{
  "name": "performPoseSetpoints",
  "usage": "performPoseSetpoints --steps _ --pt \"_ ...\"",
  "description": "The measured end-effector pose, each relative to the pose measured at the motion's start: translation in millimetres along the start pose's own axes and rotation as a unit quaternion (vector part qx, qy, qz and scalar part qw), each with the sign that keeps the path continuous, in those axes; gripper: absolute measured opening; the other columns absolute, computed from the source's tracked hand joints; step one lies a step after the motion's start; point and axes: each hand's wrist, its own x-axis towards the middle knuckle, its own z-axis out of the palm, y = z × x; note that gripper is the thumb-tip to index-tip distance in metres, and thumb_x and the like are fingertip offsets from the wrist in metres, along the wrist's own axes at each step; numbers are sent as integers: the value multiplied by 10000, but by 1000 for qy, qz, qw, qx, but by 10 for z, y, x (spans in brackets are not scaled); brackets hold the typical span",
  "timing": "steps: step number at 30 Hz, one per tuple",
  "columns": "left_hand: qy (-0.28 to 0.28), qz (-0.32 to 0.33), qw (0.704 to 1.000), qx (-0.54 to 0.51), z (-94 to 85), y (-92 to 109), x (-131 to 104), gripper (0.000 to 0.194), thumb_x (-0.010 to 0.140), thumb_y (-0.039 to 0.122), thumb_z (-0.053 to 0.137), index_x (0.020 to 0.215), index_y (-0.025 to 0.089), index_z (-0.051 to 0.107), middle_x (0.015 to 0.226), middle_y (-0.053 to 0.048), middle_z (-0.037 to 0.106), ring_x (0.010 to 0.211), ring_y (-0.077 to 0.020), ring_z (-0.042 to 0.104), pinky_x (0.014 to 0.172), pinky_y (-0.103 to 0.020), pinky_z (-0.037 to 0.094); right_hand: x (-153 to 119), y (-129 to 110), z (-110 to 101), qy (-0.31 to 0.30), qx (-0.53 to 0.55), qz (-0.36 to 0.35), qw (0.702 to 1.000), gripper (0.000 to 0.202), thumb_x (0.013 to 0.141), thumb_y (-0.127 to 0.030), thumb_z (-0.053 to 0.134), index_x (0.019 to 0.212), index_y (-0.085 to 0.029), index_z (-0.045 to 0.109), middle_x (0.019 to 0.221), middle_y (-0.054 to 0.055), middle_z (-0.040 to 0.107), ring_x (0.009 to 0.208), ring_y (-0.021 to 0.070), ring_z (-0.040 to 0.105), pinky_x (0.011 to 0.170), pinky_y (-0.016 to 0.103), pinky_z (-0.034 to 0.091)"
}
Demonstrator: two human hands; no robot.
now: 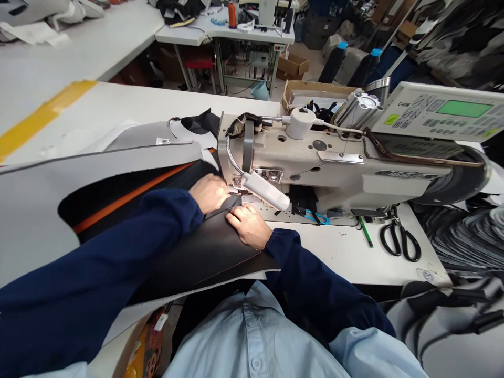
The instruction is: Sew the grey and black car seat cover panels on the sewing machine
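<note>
A beige industrial sewing machine (334,168) stands on a white table (346,252). A large piece of black leather-like material (197,252) with grey backing and an orange strip (129,197) lies under its needle area. My left hand (210,192) presses flat on the material just left of the needle. My right hand (249,224) lies flat on the same material in front of the needle, fingers pointing toward it. A white lamp head (265,191) on a flexible arm hangs over both hands and hides the presser foot.
Black scissors (399,239) and a green pencil (366,232) lie on the table right of the machine. A control panel (444,113) with a green screen sits on the machine's right end. Another sewing table (228,31) and cardboard boxes (293,65) stand behind.
</note>
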Motion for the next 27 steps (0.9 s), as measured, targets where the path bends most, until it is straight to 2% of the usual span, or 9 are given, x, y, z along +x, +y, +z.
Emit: performPoseSetpoints --steps 2,4,7,11,14,17,22,27 --pt "-28 43 998 22 73 204 -115 265 850 133 425 840 113 688 871 -134 673 892 -239 582 836 -379 410 -32 -22 61 -8 -7 -6 1000 306 917 -154 416 1149 -69 597 1099 178 617 1090 263 531 945 410 437" --pt "-18 56 998 31 163 350 -207 285 819 75 405 822 122 687 840 -125 668 874 -234 586 801 -367 410 -61 -45 126 1 -5 -5 1000 299 945 -163 392 1142 -72 598 1094 183 618 1120 262 520 898 390 461" --pt "19 -2 999 26 239 402 -261 283 833 107 403 830 124 685 831 -119 671 848 -236 604 776 -359 418 -58 -76 182 33 0 14 999 303 968 -169 369 1164 -92 586 1153 176 603 1140 248 514 908 380 460" --pt "-2 -107 994 -15 182 350 -229 325 895 201 374 868 148 693 944 -98 698 888 -236 636 779 -342 442 8 -94 173 57 9 65 996 307 982 -167 328 1073 -107 614 1183 170 588 1135 236 519 905 364 460" --pt "-4 -159 986 -38 120 347 -192 347 917 267 362 1001 204 693 1071 -55 696 902 -232 648 728 -330 452 33 -75 165 66 -7 48 997 286 964 -145 345 1053 -86 611 1190 193 584 1196 269 489 960 397 427" --pt "-27 -123 992 -16 101 353 -159 353 916 284 364 1047 211 683 1032 -61 707 858 -241 655 717 -344 451 19 -40 176 62 -15 9 998 276 953 -132 354 1050 -74 606 1119 191 618 1168 271 513 979 403 406" --pt "-47 -19 998 24 110 308 -116 324 894 225 367 911 153 683 915 -96 711 845 -237 652 747 -355 455 -8 10 193 54 -19 -13 998 295 949 -119 337 1068 -85 604 1128 185 629 1138 257 528 953 401 412" --pt "-66 -12 997 25 95 244 -81 340 890 248 355 856 169 684 884 -83 703 780 -229 648 631 -317 435 18 39 174 37 -32 -10 999 295 920 -88 354 1057 -87 617 1079 159 658 1107 253 555 916 394 426"
